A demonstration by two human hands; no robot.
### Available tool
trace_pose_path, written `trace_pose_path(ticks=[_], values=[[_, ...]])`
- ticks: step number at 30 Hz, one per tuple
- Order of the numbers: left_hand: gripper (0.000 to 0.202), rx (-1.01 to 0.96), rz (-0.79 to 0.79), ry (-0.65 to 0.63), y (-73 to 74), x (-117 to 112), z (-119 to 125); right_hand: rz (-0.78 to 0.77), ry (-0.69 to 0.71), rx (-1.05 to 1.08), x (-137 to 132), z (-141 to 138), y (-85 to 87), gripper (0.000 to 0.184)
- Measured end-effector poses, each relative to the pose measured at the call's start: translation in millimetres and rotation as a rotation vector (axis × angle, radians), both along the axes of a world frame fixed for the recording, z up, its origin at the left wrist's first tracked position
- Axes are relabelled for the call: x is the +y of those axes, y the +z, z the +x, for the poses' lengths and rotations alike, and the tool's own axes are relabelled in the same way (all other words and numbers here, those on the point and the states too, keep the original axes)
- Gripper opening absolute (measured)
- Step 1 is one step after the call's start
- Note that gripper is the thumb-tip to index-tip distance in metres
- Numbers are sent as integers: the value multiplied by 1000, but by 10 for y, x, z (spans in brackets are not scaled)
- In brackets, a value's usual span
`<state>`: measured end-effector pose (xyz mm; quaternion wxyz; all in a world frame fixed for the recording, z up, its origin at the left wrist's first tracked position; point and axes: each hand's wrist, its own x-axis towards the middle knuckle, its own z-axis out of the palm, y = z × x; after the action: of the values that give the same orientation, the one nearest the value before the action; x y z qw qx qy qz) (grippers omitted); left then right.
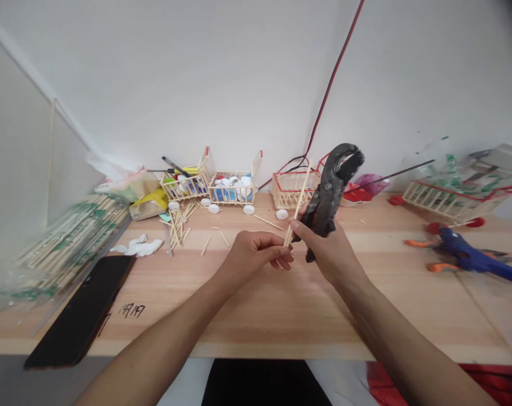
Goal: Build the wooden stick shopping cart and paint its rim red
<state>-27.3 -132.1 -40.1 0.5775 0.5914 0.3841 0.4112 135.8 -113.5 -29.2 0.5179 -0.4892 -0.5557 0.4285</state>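
My left hand [264,251] pinches the lower end of a slim wooden chopstick [303,189] that slants up and to the right. A shorter piece of stick [288,235] lies alongside its lower end. My right hand [332,248] is wrapped round a black pipe cutter [329,189], whose hooked jaws point up and stand apart from the stick. The right thumb touches the sticks just above my left fingers. Part of the cutter's handles is hidden by my right hand.
Cut stick pieces [177,228] lie at the back left, near small stick-built carts [233,194] along the wall. Wrapped chopsticks [70,242] and a phone [82,310] are at left. A blue glue gun [467,254] and a red-rimmed cart [454,200] stand at right.
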Motion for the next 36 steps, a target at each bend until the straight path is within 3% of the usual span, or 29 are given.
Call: trace_pose_path(ticks=[6, 19, 25, 29, 36], values=[[20, 13, -7, 20, 12, -11, 22, -53, 16, -9, -7, -3, 1, 42], [20, 13, -22, 61, -8, -18, 46, -20, -10, 8, -45, -33, 15, 39], [23, 19, -23, -49, -10, 23, -4, -6, -12, 39, -39, -18, 12, 36], [35, 4, -22, -112, 15, 43, -41, 1, -4, 51, -27, -19, 6, 37], [44, -122, -103, 6, -12, 46, 13, 5, -1, -47, -38, -89, -48, 36]])
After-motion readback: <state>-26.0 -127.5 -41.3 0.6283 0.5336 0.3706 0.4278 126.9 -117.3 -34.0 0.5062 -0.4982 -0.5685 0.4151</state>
